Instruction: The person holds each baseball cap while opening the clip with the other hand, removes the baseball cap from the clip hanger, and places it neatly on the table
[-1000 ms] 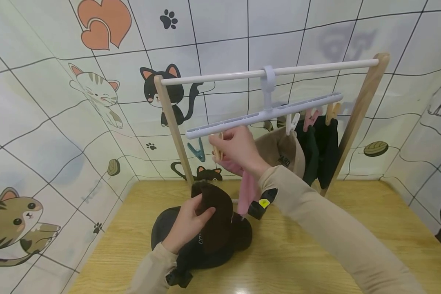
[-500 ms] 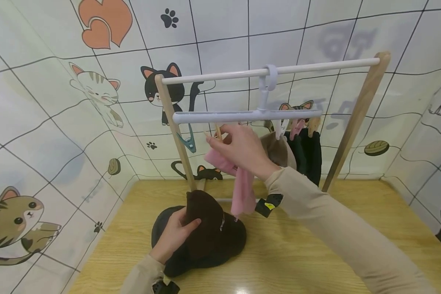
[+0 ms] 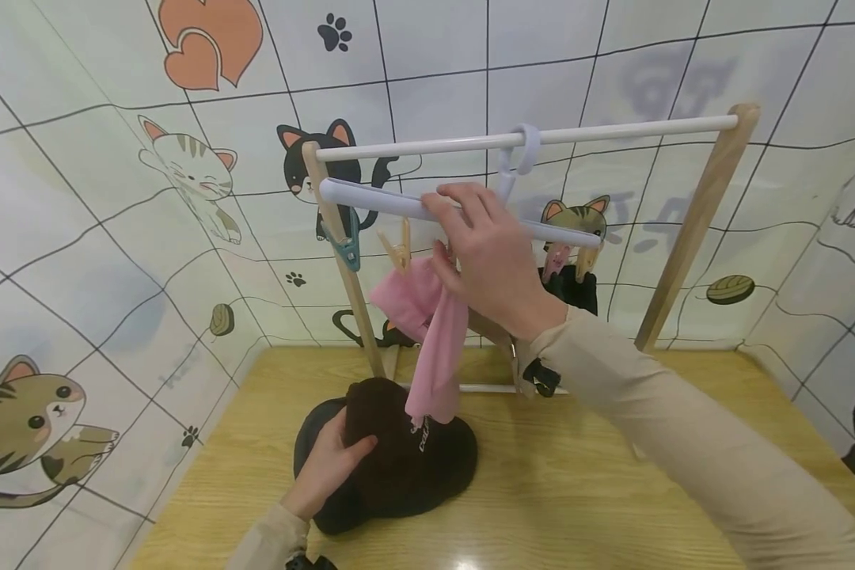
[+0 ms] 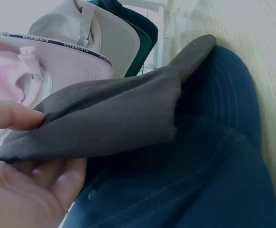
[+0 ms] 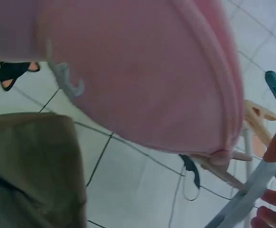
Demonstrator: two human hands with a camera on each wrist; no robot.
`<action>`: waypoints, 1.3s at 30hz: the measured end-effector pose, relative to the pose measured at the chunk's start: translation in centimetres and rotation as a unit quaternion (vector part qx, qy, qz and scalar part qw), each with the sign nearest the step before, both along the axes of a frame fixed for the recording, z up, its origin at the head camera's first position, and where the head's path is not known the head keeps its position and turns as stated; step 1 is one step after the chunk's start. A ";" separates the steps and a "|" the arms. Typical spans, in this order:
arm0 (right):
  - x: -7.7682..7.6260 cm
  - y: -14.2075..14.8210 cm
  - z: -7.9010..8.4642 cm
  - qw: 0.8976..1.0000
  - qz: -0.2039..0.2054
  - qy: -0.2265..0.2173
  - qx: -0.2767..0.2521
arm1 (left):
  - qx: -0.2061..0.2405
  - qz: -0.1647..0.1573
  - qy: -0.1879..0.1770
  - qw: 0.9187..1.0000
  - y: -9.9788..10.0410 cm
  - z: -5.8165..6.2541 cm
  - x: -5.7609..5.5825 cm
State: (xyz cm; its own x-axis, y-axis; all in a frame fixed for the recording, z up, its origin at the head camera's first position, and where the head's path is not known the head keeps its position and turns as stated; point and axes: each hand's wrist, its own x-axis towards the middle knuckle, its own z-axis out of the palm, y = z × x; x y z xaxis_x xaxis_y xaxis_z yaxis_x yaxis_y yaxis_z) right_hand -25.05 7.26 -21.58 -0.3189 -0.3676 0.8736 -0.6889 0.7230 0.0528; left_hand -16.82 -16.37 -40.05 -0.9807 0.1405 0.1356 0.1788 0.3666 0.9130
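Observation:
My left hand [image 3: 333,467] pinches a dark brown cap [image 4: 128,118] by its edge, thumb on one side and fingers beneath. That cap lies over a navy cap [image 4: 223,166] on the table. My right hand [image 3: 495,265] holds the pale lilac hanger bar [image 3: 374,198], fingers over the top and thumb below. Close beside it a pink cap [image 3: 427,332] hangs from a beige clothespin [image 3: 400,252]. An unused teal clothespin [image 3: 349,247] dangles near the bar's left end. A beige cap [image 3: 495,331] is partly hidden behind my right arm.
The hanger hooks onto a white rail [image 3: 413,148] between wooden posts [image 3: 698,222]. A pink clothespin [image 3: 556,260] and an orange clothespin [image 3: 586,263] hold dark headwear [image 3: 573,291] at the right end. The wooden table [image 3: 584,491] extends below, with a cat-print backdrop behind.
My right hand has left the beige clothespin and moved up onto the bar. The hanger has turned, its left end rising and its right end dropping. The brown cap has lowered slightly.

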 end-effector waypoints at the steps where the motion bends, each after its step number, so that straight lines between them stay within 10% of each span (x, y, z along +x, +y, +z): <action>1: -0.3 0.1 -0.2 1.000 -0.003 -0.003 0.015 | 0.001 0.002 0.000 1.000 -0.2 -0.4 -0.1; 15: -2.7 2.0 -2.4 0.992 -0.068 -0.022 0.105 | -0.033 0.037 -0.026 0.998 0.1 -1.0 -0.8; 30: -3.4 2.1 -2.9 0.991 -0.076 -0.016 0.112 | -0.012 -0.027 -0.020 0.999 3.8 0.6 -0.1; 39: -3.4 2.3 -3.1 0.990 -0.068 -0.043 0.113 | -0.003 -0.055 -0.049 0.997 1.9 0.0 -0.3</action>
State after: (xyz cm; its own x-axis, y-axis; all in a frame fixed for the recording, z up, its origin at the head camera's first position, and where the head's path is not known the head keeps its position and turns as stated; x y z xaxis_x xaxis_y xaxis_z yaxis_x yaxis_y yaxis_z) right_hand -28.45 9.58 -24.63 -0.4479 -0.4990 0.7419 -0.5946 0.7859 0.1697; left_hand -17.13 -14.42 -40.02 -0.9678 0.2487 0.0379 0.1276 0.3554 0.9260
